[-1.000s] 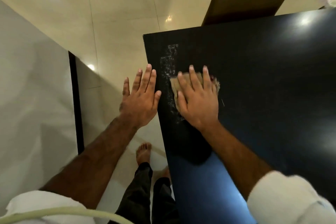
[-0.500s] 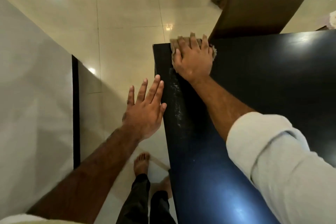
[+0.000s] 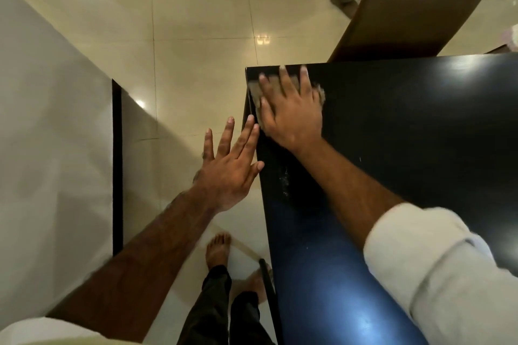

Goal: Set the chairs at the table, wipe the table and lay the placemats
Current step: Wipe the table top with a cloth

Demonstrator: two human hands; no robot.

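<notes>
All fingers (image 3: 284, 80) of my right hand (image 3: 291, 120) lie spread, pressing the cloth (image 3: 253, 92) flat at the bench's (image 3: 420, 134) far left corner; I'd draw it back evenly over the streaky residue (image 3: 285, 180) nearer me.

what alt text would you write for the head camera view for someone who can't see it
Seen from above, a person's right hand presses a tan cloth flat onto a corner of a glossy black table. The left hand is open and flat beside the table's edge, above a cream tiled floor. A brown chair back stands beyond the table.
</notes>
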